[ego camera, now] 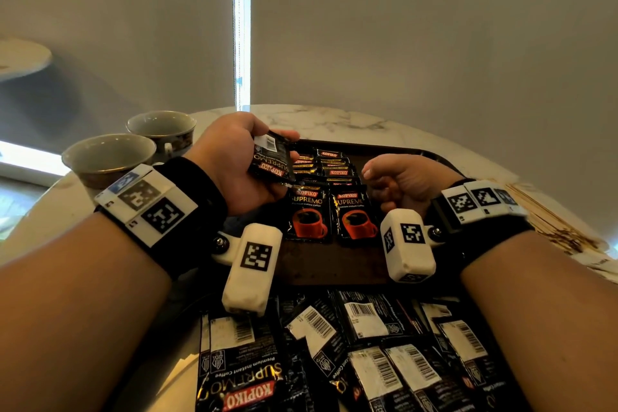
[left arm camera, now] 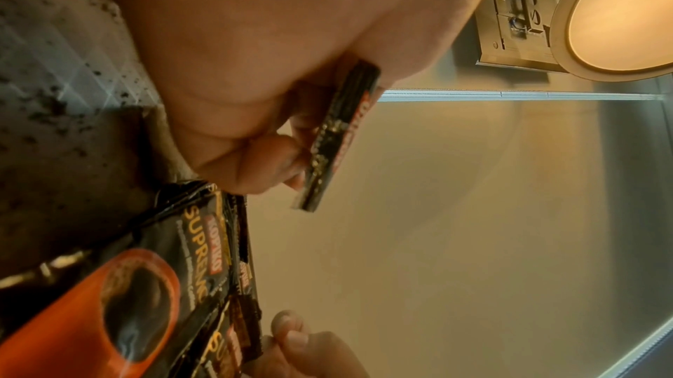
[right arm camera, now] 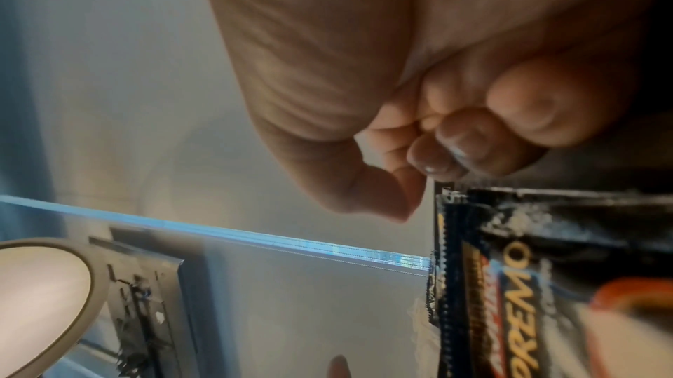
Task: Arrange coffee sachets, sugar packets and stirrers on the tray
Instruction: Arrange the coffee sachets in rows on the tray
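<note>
Head view: the left hand [ego camera: 230,160] pinches a glossy black foil coffee sachet [ego camera: 271,157], flat and rectangular, above the dark tray [ego camera: 334,261]. Just right of it, the right hand [ego camera: 401,184] is curled closed, holding nothing. Between the hands, sachet rows [ego camera: 326,197] overlap on the tray. More loose sachets [ego camera: 368,344] lie nearer the body; two ceramic cups [ego camera: 133,147] stand left on the marble worktop [ego camera: 334,120].

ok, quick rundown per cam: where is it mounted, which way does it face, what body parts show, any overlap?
Head: on the head, facing forward and down at the tray; both forearms, left hand, right hand.
Left wrist: along the left hand's fingers pinching a held sachet.
Right wrist: along the right hand's curled fingers, above the tray sachets.
Shared: the held sachet appears in head and left wrist.
</note>
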